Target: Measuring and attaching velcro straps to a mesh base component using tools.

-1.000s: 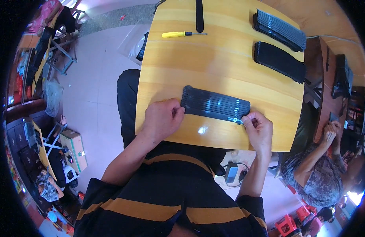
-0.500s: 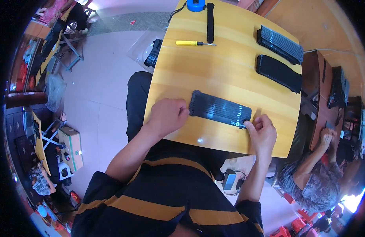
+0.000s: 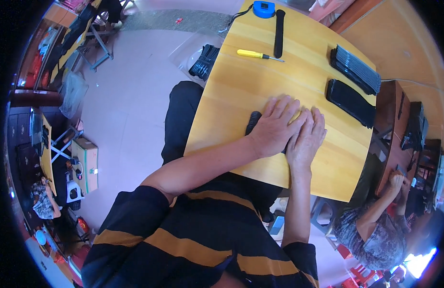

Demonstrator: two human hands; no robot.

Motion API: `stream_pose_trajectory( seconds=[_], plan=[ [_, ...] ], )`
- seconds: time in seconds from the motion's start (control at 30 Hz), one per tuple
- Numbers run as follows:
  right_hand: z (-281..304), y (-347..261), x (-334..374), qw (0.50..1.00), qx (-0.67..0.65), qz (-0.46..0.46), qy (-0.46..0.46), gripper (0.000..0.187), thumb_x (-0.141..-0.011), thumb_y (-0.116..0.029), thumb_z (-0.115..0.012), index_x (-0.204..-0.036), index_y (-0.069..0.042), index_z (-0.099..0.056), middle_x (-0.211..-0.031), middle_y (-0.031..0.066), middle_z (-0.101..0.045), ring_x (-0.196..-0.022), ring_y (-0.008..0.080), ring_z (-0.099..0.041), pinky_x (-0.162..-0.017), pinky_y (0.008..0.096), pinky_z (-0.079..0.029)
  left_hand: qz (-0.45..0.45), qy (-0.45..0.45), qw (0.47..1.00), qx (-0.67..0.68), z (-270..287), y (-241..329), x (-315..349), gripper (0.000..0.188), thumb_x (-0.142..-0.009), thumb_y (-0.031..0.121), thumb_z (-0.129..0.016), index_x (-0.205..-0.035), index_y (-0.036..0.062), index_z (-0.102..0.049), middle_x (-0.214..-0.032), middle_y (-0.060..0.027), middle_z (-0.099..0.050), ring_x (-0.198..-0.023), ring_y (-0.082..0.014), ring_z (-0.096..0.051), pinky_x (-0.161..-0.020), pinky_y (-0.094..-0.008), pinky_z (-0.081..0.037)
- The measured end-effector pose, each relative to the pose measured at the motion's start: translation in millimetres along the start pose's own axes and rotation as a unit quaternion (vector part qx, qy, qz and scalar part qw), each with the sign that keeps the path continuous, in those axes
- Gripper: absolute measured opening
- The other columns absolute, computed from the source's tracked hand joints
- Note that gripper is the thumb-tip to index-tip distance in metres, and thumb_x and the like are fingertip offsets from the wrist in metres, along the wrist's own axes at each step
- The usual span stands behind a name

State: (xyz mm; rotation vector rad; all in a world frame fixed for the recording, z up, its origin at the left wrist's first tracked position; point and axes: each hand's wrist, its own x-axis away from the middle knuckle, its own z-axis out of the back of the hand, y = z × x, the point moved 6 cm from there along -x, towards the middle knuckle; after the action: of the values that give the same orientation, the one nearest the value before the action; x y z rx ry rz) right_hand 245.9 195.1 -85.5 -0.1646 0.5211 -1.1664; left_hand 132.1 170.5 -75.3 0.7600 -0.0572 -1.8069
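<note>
A person's left hand [image 3: 275,128] and right hand [image 3: 302,144] lie together, touching, backs up, over a stack of black strips [image 3: 252,123] on the wooden surface [image 3: 219,117]. The stack, mostly hidden, appears to run left to right, its bare left end nearer the left hand. Beyond the stack: a black bundle [image 3: 350,102] rightward, a yellow screwdriver [image 3: 253,54], a blue tape measure [image 3: 263,9].

Table [image 3: 222,115]: 3 black stacks [image 3: 252,123], 1 strap [image 3: 279,34], 1 screwdriver [image 3: 253,54].

A layered stack of black strips [image 3: 252,123] is laid on the yellow wooden tabletop [image 3: 222,125], toward its near edge, the ridged left end exposed, most of its length hidden from view
</note>
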Motion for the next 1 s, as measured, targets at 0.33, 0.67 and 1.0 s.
stream_pose_trajectory(
  seconds=[0.33,0.67,1.0],
  plan=[
    [-1.1,4.1,-0.2,0.999,0.019,-0.009,-0.034,0.047,-0.104,-0.027,-0.055,-0.147,-0.010,-0.051,-0.156,0.0223,-0.040,-0.148,0.0432,-0.034,-0.118,0.0653,-0.024,0.075,-0.096,0.992,-0.040,15.0,-40.1,17.5,0.073,-0.090,0.051,-0.069,-0.147,0.0105,-0.053,-0.160,-0.0221,-0.036,-0.152,-0.0439,-0.025,-0.121,-0.0646,-0.018],
    [2.4,14.8,4.4,0.998,0.047,-0.021,-0.020,0.046,-0.106,-0.032,-0.052,-0.146,-0.009,-0.052,-0.157,0.0225,-0.040,-0.149,0.0431,-0.033,-0.118,0.0664,-0.024,0.066,-0.083,0.991,-0.078,29.1,-67.8,35.4,0.075,-0.092,0.055,-0.064,-0.151,0.0125,-0.050,-0.161,-0.0207,-0.036,-0.152,-0.0435,-0.025,-0.121,-0.0653,-0.016],
    [5.5,24.7,5.8,1.000,0.008,-0.026,0.008,0.045,-0.105,-0.031,-0.052,-0.144,-0.008,-0.053,-0.154,0.0247,-0.043,-0.146,0.0439,-0.036,-0.117,0.0652,-0.026,0.023,0.018,1.000,-0.003,59.3,-39.0,14.3,0.068,-0.092,0.043,-0.068,-0.149,0.0093,-0.050,-0.153,-0.0224,-0.044,-0.145,-0.0454,-0.036,-0.119,-0.0618,-0.026]
  ],
)
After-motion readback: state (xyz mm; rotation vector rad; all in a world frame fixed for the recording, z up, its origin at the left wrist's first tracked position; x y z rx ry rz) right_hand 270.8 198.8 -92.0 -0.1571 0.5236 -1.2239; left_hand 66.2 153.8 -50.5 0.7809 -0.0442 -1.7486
